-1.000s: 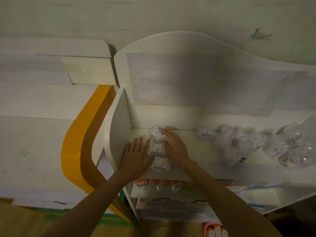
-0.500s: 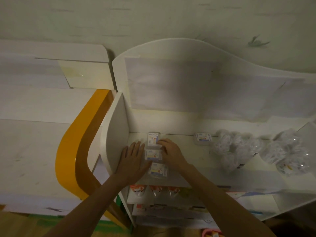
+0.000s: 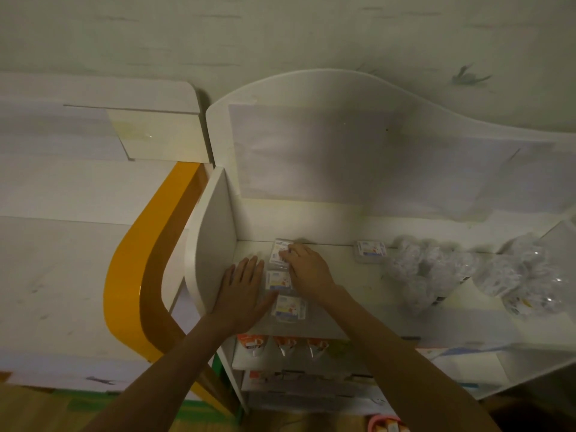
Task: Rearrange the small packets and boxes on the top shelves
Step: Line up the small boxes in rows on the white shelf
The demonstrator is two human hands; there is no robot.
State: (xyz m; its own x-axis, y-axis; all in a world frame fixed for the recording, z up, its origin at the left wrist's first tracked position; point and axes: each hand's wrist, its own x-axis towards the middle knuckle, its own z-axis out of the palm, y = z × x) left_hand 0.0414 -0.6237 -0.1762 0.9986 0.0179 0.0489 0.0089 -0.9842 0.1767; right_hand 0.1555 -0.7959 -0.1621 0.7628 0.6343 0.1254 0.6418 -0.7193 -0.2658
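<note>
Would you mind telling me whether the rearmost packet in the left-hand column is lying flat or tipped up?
Flat: the rearmost packet shows its printed face upward on the top shelf, under the right hand.

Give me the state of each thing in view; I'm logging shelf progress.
Left hand: open, flat on the white top shelf.
Right hand: fingertips on the rear small white packet.
Middle small white packet: lying flat, in line.
Front small white packet: flat, near the edge.
Lone small white packet: flat, apart.
Clear plastic bags: crumpled, heaped at right.
</note>
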